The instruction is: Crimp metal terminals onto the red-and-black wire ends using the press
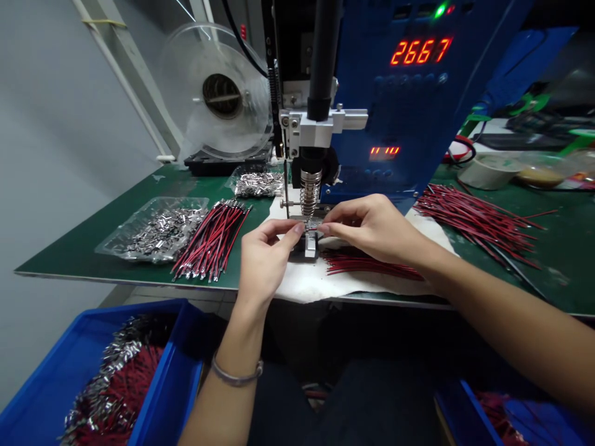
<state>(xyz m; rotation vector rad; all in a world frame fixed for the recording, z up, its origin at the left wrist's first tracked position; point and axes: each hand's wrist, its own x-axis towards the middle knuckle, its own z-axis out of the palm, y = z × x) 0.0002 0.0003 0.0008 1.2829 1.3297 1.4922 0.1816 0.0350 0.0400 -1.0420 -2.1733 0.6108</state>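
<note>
My left hand (pixel 268 254) is closed at the left side of a small metal fixture (pixel 310 244), thumb and forefinger pinched on something too small to make out. From the right, my right hand (pixel 369 226) pinches what looks like a thin red wire end at the same fixture. Both sets of fingertips are close together under the spring-wrapped soldering tip (pixel 310 193) of the machine. Below my right hand, a bundle of red and black wires (pixel 372 265) lies on a white cloth (pixel 307 284).
A blue machine (pixel 395 111) stands behind. Left lie a tray of metal parts (pixel 162 232), another tray (pixel 258 184) and a wire bundle (pixel 211 238). More wires (pixel 483 217) lie right. A blue bin (pixel 179 365) is below left, another bin (pixel 478 415) below right.
</note>
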